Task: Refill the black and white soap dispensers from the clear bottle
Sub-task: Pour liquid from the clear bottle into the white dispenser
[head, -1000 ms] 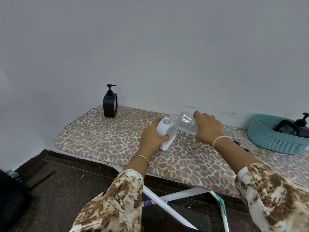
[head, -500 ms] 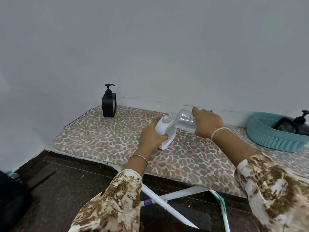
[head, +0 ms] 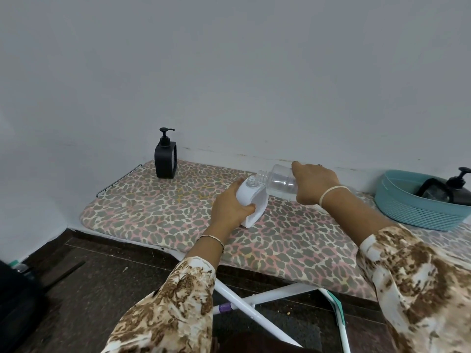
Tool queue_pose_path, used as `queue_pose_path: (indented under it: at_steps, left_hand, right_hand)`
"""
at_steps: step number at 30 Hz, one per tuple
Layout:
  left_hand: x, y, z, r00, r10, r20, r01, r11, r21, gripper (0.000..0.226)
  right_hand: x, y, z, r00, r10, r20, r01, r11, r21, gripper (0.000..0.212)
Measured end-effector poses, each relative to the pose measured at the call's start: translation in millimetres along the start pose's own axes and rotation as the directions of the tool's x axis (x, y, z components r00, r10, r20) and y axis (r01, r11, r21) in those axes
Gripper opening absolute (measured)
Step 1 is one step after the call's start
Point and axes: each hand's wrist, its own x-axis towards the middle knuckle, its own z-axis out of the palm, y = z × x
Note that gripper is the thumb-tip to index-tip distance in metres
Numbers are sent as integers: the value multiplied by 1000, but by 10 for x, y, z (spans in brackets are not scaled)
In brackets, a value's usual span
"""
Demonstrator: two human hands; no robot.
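My left hand (head: 229,208) grips the white soap dispenser (head: 251,200), which has no pump on its open neck and stands tilted on the leopard-print ironing board (head: 153,212). My right hand (head: 314,184) holds the clear bottle (head: 279,183) on its side, its threaded mouth just beside and above the white dispenser's neck. A black soap dispenser (head: 165,157) with its pump on stands upright at the board's far left corner, by the wall.
A teal plastic basket (head: 413,212) sits at the right end of the board and holds another black pump dispenser (head: 458,184). The board's white legs (head: 254,309) cross below. Dark floor lies to the left, with a black object at the lower left edge.
The clear bottle's mouth has drawn slightly up and to the right, away from the white dispenser's neck. My left hand keeps its hold on the dispenser.
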Motion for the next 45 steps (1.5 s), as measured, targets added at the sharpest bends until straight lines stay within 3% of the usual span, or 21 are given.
queue_pose_path:
  at_steps: [22,45]
  left_hand:
    - [12,-2,1,1000,-10,10,10,1000,29,78]
    - [3,-2,-41,999,11,33,-10,999,-41,77]
  right_hand:
    - [37,-112,-278,977,62,203,-40,993,-113,52]
    - [24,-131,-309,970,84,227,-55,990,-131,58]
